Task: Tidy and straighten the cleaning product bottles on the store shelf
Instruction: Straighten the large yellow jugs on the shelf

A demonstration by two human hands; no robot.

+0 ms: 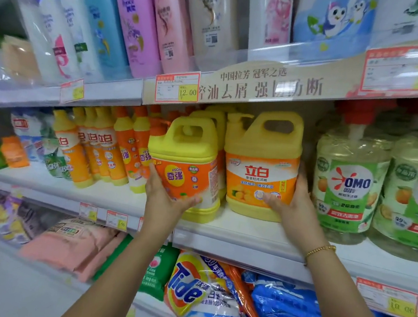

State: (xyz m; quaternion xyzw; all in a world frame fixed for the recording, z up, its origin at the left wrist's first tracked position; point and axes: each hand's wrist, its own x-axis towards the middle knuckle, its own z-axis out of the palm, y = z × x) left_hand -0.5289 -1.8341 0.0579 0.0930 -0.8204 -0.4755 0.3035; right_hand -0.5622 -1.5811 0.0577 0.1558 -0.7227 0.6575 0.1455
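- Slim orange-and-yellow bottles (103, 146) stand in a crowded row at the left of the middle shelf (246, 235).
- The left hand (166, 195) grips the lower left side of the left yellow jug (187, 166), thumb across its orange label. The jug leans slightly left near the shelf's front.
- The right yellow jug (262, 163) stands upright just beside it, with the right hand (292, 203) clasping its lower right side.
- Green OMO bottles (347, 188) stand at the right.

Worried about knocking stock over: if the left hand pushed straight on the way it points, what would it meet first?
The tilted yellow handled jug with orange label that the left hand grips; beyond, probably the slim orange bottles, though depth is unclear.
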